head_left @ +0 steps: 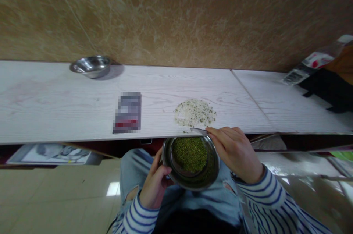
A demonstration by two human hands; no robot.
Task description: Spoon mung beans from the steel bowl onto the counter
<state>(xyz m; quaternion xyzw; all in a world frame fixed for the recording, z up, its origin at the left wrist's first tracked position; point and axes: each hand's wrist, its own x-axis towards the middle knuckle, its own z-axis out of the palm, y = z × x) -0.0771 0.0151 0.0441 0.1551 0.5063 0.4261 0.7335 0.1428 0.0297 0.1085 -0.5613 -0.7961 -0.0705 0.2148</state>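
My left hand point(158, 181) grips the left rim of a steel bowl point(213, 175), thumb on the rim and fingers beneath. Green mung beans point(190, 154) lie inside it. The bowl is held just below the front edge of the white table, above my lap. In my right hand point(234, 149) is a slim metal utensil point(199, 130); I cannot tell its exact kind. Its tip is at the table edge, over the bowl's far rim. Just beyond it, a flat heap of white rice-like grains mixed with mung beans point(195, 112) is spread on the table, with a few loose beans nearer the edge.
A second steel bowl point(92, 66) stands at the back left by the marbled wall. A blurred-out flat, dark rectangular object point(127, 112) lies left of the heap. At far right are a clear plastic bottle point(311, 63) and a black object point(328, 88). Open shelving runs under the tabletop point(55, 112).
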